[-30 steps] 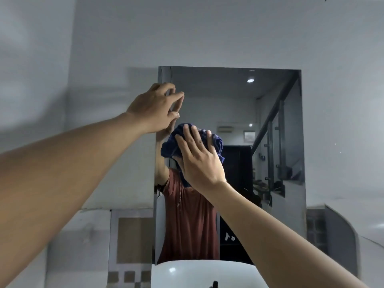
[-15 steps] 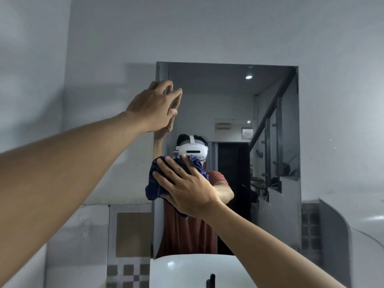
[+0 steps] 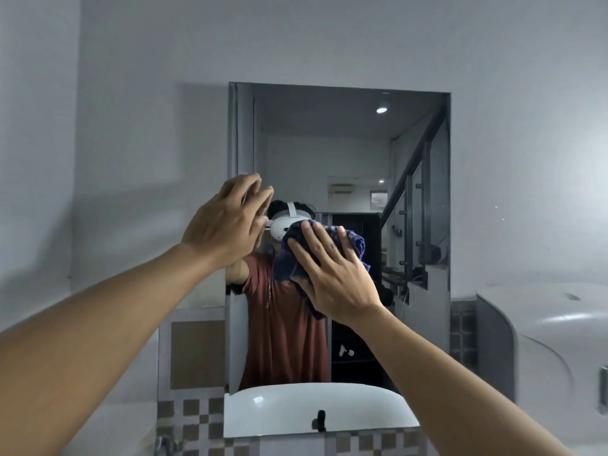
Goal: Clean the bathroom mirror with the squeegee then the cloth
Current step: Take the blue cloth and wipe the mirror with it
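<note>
The right hand [image 3: 332, 278] lay flat, fingers straight and spread, pressing the dark blue cloth [image 3: 358, 246] against the glass of the mirror [image 3: 424, 133]. It was not gripping the cloth, only pushing it with the palm and fingers. Half a second before, the cloth had been lower and hard against the mirror's left edge. A second before, it had been higher up, near the middle. By this moment it had swung back to the right and up, to about mid-height and a little left of centre. The stroke therefore read as a looping wipe over the left half of the glass.

The left hand [image 3: 227, 225] had also moved. It had been braced high on the mirror's left edge and had since slid down to about mid-height. Its fingers were open and fairly straight, the tips touching the glass just inside that edge and holding nothing.

No squeegee was in view, so the task appeared to be in its second stage, the cloth pass. The right half of the mirror, well apart from the cloth, had not been reached in these strokes and probably remained to be wiped. Whether any streaks were left could not be told.
</note>
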